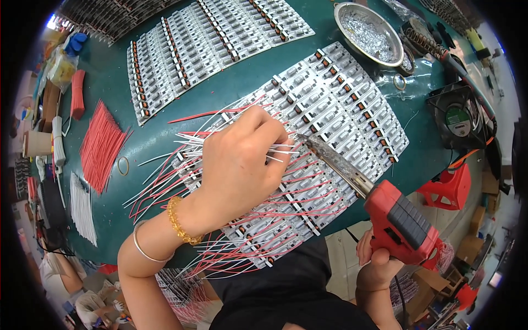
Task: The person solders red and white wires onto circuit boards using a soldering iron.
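My left hand (239, 157) is closed on several white wires (283, 149), whose ends stick out past the fingertips over a panel of small circuit boards (352, 104). My right hand (379, 263) grips the handle of a red and black soldering gun (400, 220). Its metal barrel (344, 168) slants up to the left, with the tip close to the wire ends; whether they touch I cannot tell. Red wires (308, 177) and more white ones run across the near and left parts of the panel, and some hang over the table's near edge.
Another board panel (203, 47) lies behind. On the left are a pile of red wires (102, 148), a bundle of white wires (82, 212) and a rubber band (124, 166). At the far right stand a metal bowl (342, 41) of silvery scraps and a black fan (456, 116).
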The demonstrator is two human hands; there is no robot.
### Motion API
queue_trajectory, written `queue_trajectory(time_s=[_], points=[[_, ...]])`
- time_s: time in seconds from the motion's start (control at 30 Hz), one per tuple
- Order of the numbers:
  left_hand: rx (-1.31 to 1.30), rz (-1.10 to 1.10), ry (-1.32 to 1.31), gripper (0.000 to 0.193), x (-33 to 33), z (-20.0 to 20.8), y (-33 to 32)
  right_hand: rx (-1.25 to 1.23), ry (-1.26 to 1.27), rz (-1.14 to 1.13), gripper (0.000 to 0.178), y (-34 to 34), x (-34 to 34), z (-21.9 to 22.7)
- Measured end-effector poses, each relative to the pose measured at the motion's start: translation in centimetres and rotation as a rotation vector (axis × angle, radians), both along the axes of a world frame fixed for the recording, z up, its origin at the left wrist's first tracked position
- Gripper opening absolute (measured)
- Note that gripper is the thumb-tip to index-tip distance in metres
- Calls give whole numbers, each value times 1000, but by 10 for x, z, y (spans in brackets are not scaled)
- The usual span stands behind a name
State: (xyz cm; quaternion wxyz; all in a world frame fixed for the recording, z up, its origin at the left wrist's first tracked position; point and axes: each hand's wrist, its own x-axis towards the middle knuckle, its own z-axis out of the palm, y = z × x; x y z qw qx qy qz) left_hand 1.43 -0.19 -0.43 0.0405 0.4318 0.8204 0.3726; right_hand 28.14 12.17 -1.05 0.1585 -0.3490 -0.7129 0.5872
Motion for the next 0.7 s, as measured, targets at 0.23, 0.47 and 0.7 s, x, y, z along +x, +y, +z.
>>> queue_trajectory(time_s=[0.23,0.47,0.7], points=[[39,-6,-15,10,-1,-2,-1,-123,224,-105,85,-5,-3,-10],[26,4,3,10,1,-3,1,25,116,-47,86,-6,-15,-6],[37,3,17,10,-1,-3,0,-137,259,-151,88,-9,-12,-6]])
